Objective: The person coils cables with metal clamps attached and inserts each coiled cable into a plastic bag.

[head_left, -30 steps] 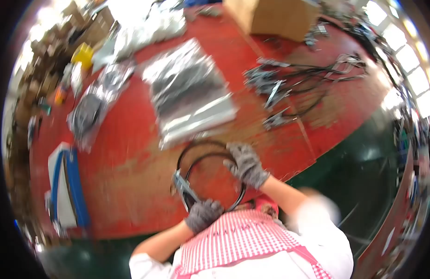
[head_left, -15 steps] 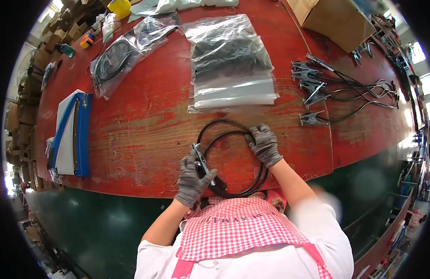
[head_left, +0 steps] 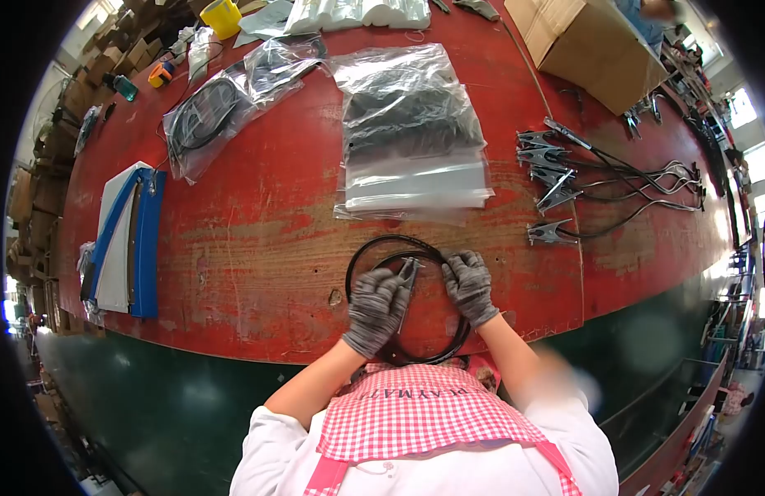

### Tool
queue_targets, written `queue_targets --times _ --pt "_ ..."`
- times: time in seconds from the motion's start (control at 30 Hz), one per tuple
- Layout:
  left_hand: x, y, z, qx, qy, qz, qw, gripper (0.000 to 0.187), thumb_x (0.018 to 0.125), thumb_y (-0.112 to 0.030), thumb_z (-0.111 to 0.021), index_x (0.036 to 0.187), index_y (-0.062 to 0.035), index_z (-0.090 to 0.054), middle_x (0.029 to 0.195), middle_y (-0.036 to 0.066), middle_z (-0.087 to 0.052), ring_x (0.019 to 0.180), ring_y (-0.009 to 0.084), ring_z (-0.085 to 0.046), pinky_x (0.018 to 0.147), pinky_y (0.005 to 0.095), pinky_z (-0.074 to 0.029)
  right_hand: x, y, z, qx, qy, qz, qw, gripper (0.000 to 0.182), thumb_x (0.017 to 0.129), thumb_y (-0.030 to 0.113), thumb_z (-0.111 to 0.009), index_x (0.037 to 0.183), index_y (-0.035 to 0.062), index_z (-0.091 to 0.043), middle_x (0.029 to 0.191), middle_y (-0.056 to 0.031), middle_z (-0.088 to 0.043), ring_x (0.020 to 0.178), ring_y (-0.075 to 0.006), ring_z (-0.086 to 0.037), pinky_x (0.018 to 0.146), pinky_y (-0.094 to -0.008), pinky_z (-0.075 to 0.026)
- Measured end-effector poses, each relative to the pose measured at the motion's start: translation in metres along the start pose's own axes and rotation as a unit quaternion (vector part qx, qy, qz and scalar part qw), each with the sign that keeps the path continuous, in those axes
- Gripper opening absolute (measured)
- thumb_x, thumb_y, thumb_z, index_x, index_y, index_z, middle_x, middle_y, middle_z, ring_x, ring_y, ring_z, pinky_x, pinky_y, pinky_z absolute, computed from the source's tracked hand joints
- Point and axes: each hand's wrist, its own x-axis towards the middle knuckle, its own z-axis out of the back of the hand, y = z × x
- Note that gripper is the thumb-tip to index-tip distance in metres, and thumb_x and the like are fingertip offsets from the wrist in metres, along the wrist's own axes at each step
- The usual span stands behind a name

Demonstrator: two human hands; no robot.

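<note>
A black cable (head_left: 390,241) lies coiled into a ring near the table's front edge. My left hand (head_left: 376,307), in a grey knit glove, is closed on the metal ground clamp (head_left: 410,269) at the cable's end. The clamp's jaws point away from me, inside the ring, and its lower part is partly hidden by my fingers. My right hand (head_left: 471,288), gloved alike, pinches the right side of the ring. Beyond the coil lies a stack of clear plastic bags (head_left: 415,140).
More clamps with cables (head_left: 552,178) lie at the right. A bagged cable (head_left: 204,120) is at the upper left, near a blue and white holder (head_left: 147,248). A cardboard box (head_left: 597,50), a yellow roll (head_left: 221,16) and a tape measure (head_left: 160,74) sit farther back.
My left hand and the clamp have moved right, from the ring's left edge to inside it. The cable loops now lie closer together. My right hand is still on the ring's right side.
</note>
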Motion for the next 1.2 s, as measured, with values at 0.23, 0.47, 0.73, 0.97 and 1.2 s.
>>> queue_targets --times 0.23,0.47,0.73,0.97,1.2 --pt "0.028 0.041 0.02 0.158 0.096 0.091 0.979 0.033 0.073 -0.022 -0.06 0.102 -0.0069 -0.056 0.095 0.013 -0.056 0.088 0.031 -0.053 0.079 0.0381 -0.044 -0.003 0.004 0.002 -0.025 0.005 -0.001 1.0 0.032 0.073 0.02 -0.061 0.101 0.0065 -0.059 0.085 -0.0123 -0.055 0.081 -0.0311 -0.051 0.071 -0.0399 -0.044" --pt "0.026 0.049 0.03 0.015 0.198 0.208 0.958 0.027 0.077 -0.028 -0.058 0.094 -0.0078 -0.056 0.087 0.014 -0.058 0.078 0.0288 -0.057 0.069 0.0392 -0.046 -0.002 0.001 0.005 -0.02 0.043 -0.021 0.999 0.026 0.073 0.021 -0.061 0.097 0.0096 -0.061 0.083 -0.0115 -0.054 0.079 -0.0299 -0.051 0.068 -0.04 -0.044" --pt "-0.007 -0.03 0.029 0.136 0.182 0.181 0.957 0.068 0.069 -0.043 -0.063 0.12 -0.0021 -0.044 0.105 0.019 -0.049 0.091 0.0317 -0.051 0.075 0.0403 -0.045 -0.001 0.006 0.003 -0.025 0.033 -0.034 0.999 0.022 0.073 0.021 -0.06 0.092 0.0097 -0.062 0.081 -0.0114 -0.055 0.079 -0.0302 -0.053 0.068 -0.0401 -0.044" --pt "-0.008 -0.006 0.006 0.086 0.176 0.069 0.978 0.082 0.066 -0.047 -0.064 0.129 -0.0048 -0.033 0.112 0.018 -0.046 0.101 0.0326 -0.047 0.086 0.0437 -0.04 -0.005 0.003 0.005 -0.013 0.058 -0.034 0.998 0.025 0.074 0.021 -0.06 0.097 0.0094 -0.06 0.082 -0.0128 -0.055 0.078 -0.0304 -0.053 0.066 -0.0399 -0.045" --pt "0.015 0.011 -0.014 0.144 0.113 0.09 0.979 0.096 0.054 -0.058 -0.066 0.125 -0.0013 -0.037 0.113 0.021 -0.046 0.106 0.0358 -0.043 0.092 0.0486 -0.029 0.016 -0.007 0.021 -0.031 0.083 0.005 0.996 0.021 0.075 0.022 -0.061 0.093 0.0111 -0.06 0.08 -0.0118 -0.055 0.077 -0.0298 -0.052 0.066 -0.0382 -0.045"
